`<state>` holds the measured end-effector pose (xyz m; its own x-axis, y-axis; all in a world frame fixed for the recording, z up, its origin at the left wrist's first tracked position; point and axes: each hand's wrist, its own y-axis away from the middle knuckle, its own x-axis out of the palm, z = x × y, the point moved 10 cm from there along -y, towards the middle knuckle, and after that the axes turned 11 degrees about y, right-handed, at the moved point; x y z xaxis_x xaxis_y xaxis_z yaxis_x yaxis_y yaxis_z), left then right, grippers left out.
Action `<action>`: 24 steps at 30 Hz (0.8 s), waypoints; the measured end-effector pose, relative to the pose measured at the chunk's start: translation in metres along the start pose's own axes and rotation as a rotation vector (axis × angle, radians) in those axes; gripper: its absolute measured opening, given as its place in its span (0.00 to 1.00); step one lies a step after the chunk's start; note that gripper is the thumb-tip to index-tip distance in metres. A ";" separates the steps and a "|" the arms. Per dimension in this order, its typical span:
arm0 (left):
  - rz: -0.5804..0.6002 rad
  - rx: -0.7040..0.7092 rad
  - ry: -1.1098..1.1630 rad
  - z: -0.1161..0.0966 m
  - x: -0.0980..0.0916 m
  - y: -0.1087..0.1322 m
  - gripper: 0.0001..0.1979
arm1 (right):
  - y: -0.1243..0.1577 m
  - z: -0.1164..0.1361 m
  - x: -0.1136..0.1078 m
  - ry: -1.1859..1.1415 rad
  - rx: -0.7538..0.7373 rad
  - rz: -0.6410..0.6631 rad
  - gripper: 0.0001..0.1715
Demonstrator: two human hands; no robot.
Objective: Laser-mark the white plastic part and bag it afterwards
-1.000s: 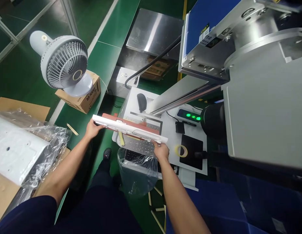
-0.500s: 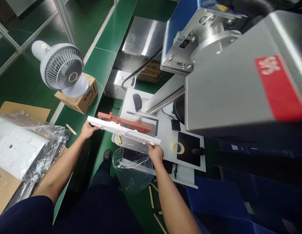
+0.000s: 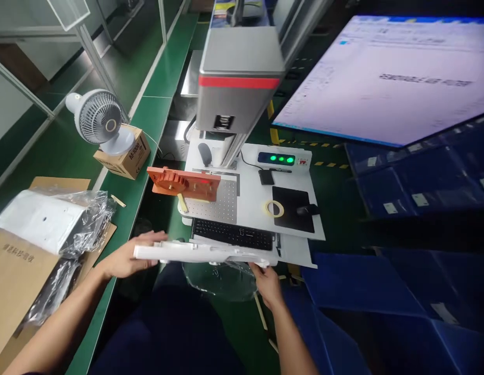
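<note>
White plastic strip [image 3: 203,252] lies across the near side of the scene, level and just nearer the person than the black keyboard [image 3: 232,234], slightly overlapping the edge of the white bench plate [image 3: 296,250]. The left hand [image 3: 127,260] is clasped around its left end, with the fingers spread along the piece, while the right hand [image 3: 267,279] grips the right end from below, its fingers mostly hidden. The step in hand appears to be a two-handed carry beside the laser marking machine [image 3: 238,78]. Farther off, the orange-red fixture [image 3: 183,183] sits on the perforated metal bed [image 3: 220,203] with no white piece on it. The next move calls for a level hold, with the long strip kept clear of the keyboard and fixture. The strip's underside is out of sight, so its shape there is hard to judge, and its lower edge seems to hide part of the clear plastic bag [image 3: 220,281]. The wide monitor [image 3: 382,78] on the right is too blurred to read.
</note>
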<state>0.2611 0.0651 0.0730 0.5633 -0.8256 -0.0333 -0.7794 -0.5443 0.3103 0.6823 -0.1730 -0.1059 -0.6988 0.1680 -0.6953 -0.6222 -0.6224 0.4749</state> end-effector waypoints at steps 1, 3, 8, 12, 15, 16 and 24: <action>0.116 -0.008 0.020 -0.010 0.027 0.007 0.22 | 0.010 -0.014 -0.001 -0.034 -0.006 0.007 0.52; 0.232 -0.068 0.117 -0.018 0.072 0.019 0.22 | 0.031 -0.043 0.003 -0.085 0.000 0.042 0.52; 0.250 -0.090 0.201 -0.013 0.137 0.038 0.27 | 0.085 -0.118 0.023 -0.020 0.134 0.177 0.57; 0.225 -0.083 0.177 -0.014 0.150 0.054 0.27 | 0.127 -0.164 0.033 0.220 0.203 0.366 0.51; 0.187 -0.080 0.211 -0.018 0.147 0.067 0.29 | 0.145 -0.173 0.030 0.220 0.174 0.431 0.37; 0.170 -0.072 0.226 -0.019 0.145 0.072 0.30 | 0.149 -0.172 0.031 0.215 0.154 0.460 0.36; 0.044 -0.003 0.339 -0.020 0.135 0.117 0.36 | 0.127 -0.148 0.004 0.279 0.052 0.358 0.12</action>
<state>0.2512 -0.1069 0.1236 0.5885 -0.7515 0.2982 -0.8046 -0.5080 0.3076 0.6527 -0.3647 -0.1283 -0.7555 -0.2679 -0.5978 -0.3808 -0.5630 0.7335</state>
